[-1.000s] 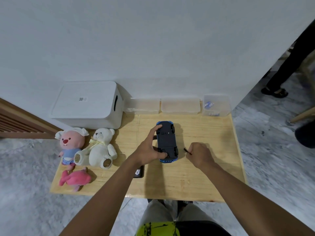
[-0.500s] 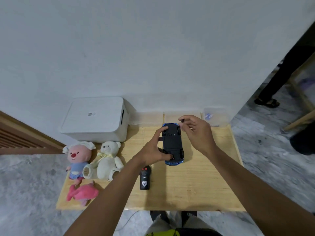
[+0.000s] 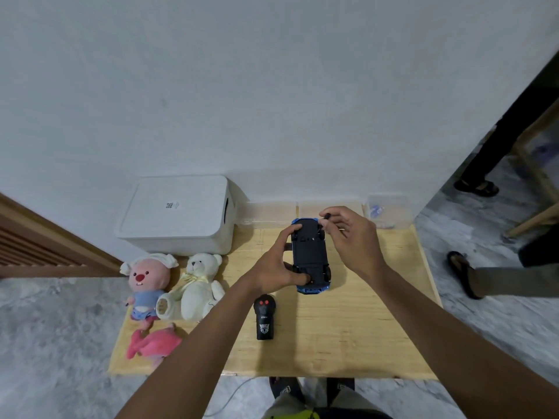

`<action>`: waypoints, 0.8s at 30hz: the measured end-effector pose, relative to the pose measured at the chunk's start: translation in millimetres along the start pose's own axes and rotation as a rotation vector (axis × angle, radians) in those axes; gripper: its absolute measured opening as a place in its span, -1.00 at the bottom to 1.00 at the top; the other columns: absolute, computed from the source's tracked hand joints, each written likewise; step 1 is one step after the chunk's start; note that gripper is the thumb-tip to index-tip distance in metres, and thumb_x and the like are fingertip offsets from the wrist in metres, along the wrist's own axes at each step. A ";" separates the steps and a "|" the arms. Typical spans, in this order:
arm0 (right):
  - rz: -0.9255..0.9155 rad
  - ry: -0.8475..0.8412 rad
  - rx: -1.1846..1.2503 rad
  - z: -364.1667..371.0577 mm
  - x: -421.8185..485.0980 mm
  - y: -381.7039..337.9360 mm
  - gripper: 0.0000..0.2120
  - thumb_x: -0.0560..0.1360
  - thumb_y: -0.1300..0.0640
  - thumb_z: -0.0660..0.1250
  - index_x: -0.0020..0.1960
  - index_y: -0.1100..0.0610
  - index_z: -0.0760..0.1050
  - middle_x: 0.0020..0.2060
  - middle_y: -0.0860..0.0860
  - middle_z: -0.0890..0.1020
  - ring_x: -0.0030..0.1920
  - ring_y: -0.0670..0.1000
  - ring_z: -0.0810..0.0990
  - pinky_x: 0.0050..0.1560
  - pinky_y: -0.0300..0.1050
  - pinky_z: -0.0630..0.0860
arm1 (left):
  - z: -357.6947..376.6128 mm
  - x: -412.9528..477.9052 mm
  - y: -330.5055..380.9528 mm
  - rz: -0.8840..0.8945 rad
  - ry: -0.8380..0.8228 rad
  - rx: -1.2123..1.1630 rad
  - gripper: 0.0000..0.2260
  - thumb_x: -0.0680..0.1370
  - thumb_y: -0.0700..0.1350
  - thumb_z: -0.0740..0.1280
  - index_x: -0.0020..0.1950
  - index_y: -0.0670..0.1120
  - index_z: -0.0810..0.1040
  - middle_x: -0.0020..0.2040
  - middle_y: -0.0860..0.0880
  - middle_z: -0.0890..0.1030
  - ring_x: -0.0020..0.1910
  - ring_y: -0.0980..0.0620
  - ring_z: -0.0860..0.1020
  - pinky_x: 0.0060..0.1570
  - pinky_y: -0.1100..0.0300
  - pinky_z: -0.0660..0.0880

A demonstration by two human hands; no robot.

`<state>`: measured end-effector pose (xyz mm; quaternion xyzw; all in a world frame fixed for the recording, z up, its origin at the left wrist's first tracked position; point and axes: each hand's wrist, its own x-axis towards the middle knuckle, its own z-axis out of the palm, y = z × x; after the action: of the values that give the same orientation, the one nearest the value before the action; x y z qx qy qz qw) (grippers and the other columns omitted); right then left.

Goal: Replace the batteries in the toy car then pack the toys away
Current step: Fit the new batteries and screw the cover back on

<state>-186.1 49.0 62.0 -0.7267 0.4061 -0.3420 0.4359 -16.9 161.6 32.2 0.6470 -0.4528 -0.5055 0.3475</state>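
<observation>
The black remote control [image 3: 265, 318] lies on the table [image 3: 348, 337], just nearer than the left hand [image 3: 276, 267]. The left hand grips the near end of the toy car [image 3: 310, 255], which lies upside down on the table between both hands. The right hand [image 3: 352, 234] pinches a small dark tool [image 3: 326, 217] at the car's far end. Plush toys [image 3: 169, 285] sit left of the left hand. Beyond them stands a white lidded box [image 3: 178, 216].

Blue toy car [image 3: 310, 255] upside down, black underside up, on wooden table [image 3: 363, 328]
</observation>
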 end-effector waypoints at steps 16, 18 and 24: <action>0.004 -0.026 -0.002 1.6 1.2 -0.5 -0.87 0.56 0.22 0.41 0.08 0.06 0.64 -0.10 -0.11 0.71 -0.05 -0.12 0.68 0.06 -0.12 0.64 | -1.0 1.7 -2.7 -0.007 -0.011 -0.028 -0.07 0.37 -0.21 0.57 0.52 0.38 0.17 0.38 -0.07 0.44 -0.06 -0.14 0.73 0.13 -0.13 0.65; -0.002 -0.029 -0.013 1.7 1.2 -0.2 -0.87 0.56 0.21 0.41 0.08 0.06 0.64 -0.10 -0.10 0.71 -0.06 -0.12 0.69 0.05 -0.12 0.64 | -0.8 1.3 -2.6 -0.008 -0.007 -0.030 -0.07 0.37 -0.21 0.57 0.52 0.38 0.17 0.37 -0.07 0.44 -0.07 -0.15 0.73 0.14 -0.14 0.65; -0.022 -0.044 -0.045 2.2 2.0 0.1 -0.85 0.56 0.21 0.41 0.08 0.02 0.64 -0.13 -0.12 0.71 -0.07 -0.14 0.69 0.03 -0.18 0.64 | -0.2 -0.7 -1.4 0.000 0.003 -0.030 -0.07 0.39 -0.23 0.58 0.53 0.36 0.17 0.40 -0.04 0.43 0.00 -0.08 0.72 0.16 -0.10 0.65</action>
<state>-183.4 48.0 61.4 -0.7480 0.3962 -0.3215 0.4244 -16.4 162.8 31.2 0.6424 -0.4448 -0.5112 0.3579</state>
